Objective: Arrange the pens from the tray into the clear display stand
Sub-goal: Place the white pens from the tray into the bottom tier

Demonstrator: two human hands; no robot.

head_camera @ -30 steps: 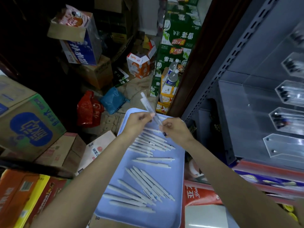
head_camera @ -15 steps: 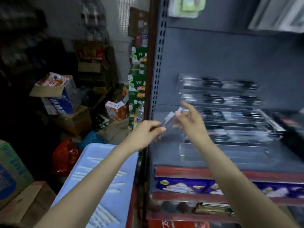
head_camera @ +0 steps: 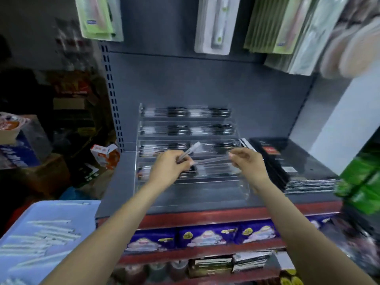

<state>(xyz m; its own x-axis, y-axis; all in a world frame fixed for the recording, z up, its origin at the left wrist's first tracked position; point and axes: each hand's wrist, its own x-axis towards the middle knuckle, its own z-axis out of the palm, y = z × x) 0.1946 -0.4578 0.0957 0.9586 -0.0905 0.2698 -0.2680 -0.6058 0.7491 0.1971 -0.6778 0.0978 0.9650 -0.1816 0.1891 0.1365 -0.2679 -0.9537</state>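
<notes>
Since a moment ago, both my hands have reached the tiered clear acrylic display stand (head_camera: pixel 191 182): my left hand (head_camera: pixel 168 170) grips clear pens (head_camera: pixel 188 153), my right hand (head_camera: pixel 246 163) pinches one; white pens (head_camera: pixel 45 235) fill the blue tray (head_camera: pixel 86 210) lower left.

Two bare hands are working in front of one clear display stand (head_camera: pixel 191 182), which is showing five stepped tiers; the upper four are holding pens in numbers too blurred to count. The left hand (head_camera: pixel 167 171) is gripping one pen (head_camera: pixel 188 153), and a second pen (head_camera: pixel 213 160) is spanning across to the right hand (head_camera: pixel 248 163). One blue tray (head_camera: pixel 67 208) at near left is carrying roughly a dozen white pens (head_camera: pixel 51 235), while four packaged items (head_camera: pixel 213 23) are hanging on the far panel above.
</notes>
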